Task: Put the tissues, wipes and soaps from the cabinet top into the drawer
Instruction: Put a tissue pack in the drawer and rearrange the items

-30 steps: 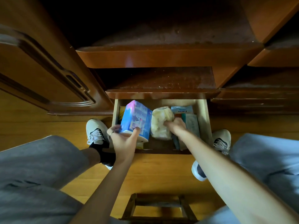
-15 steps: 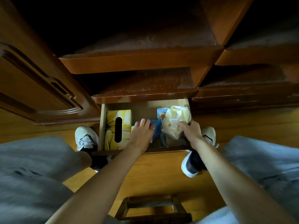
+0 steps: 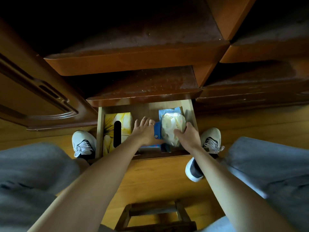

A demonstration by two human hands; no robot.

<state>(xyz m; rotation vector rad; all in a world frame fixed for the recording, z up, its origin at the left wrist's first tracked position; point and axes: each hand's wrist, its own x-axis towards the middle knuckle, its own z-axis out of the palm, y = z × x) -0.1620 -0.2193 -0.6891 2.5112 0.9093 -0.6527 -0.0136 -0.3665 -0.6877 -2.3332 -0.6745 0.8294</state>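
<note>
The light wooden drawer (image 3: 100,131) stands pulled out under the brown cabinet. A yellow tissue box (image 3: 123,124) with a dark slot lies at its left side. My left hand (image 3: 144,131) lies flat with straight fingers on a blue pack (image 3: 157,129) in the middle of the drawer. My right hand (image 3: 187,136) grips a pale yellowish plastic bag (image 3: 172,125) at the right side. Under that bag a light blue packet (image 3: 164,112) shows at the back.
Cabinet shelves (image 3: 133,61) overhang the drawer, and a carved door panel (image 3: 41,97) stands to the left. My grey-trousered knees and white shoes (image 3: 82,143) flank the drawer. A small wooden stool (image 3: 153,216) sits on the wooden floor below.
The blue pack went from my left hand's grip down into the drawer's middle, uncovering the yellow tissue box. My left hand now presses flat on it. The right hand shifted the bag rightward.
</note>
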